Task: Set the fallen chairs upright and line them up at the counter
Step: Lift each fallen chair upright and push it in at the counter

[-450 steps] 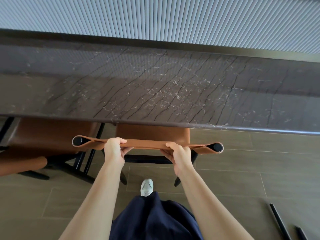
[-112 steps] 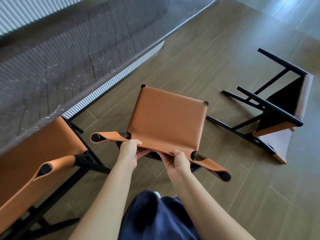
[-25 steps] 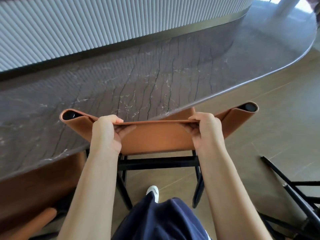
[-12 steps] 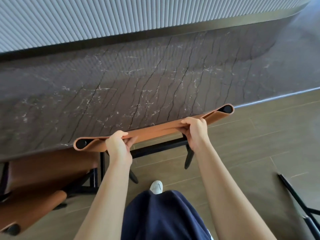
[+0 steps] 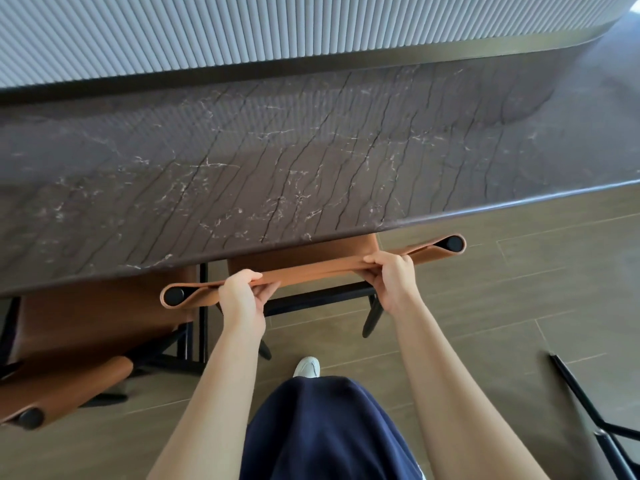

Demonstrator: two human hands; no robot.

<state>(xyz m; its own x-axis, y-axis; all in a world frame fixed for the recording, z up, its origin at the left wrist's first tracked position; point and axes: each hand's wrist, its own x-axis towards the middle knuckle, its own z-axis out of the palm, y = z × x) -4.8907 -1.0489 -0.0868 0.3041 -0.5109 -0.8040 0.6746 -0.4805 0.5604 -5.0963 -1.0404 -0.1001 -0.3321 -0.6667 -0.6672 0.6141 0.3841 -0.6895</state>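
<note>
An upright chair with a tan leather backrest (image 5: pixel 318 270) and black frame stands at the dark marble counter (image 5: pixel 277 161), its seat partly tucked under the counter's edge. My left hand (image 5: pixel 242 296) grips the top of the backrest near its left end. My right hand (image 5: pixel 391 275) grips it right of the middle. Another tan chair (image 5: pixel 93 327) stands upright to the left, its seat under the counter. The black legs of a fallen chair (image 5: pixel 581 400) show at the lower right; the rest of it is out of frame.
A white ribbed wall (image 5: pixel 242 29) rises behind the counter, which curves away at the far right. The floor is brown tile (image 5: pixel 502 306). My navy clothing and one white shoe (image 5: pixel 306 367) are below my arms.
The chair I hold has slid forward, its seat now going under the counter's edge. My view has shifted right, and the left chair shows more fully.
</note>
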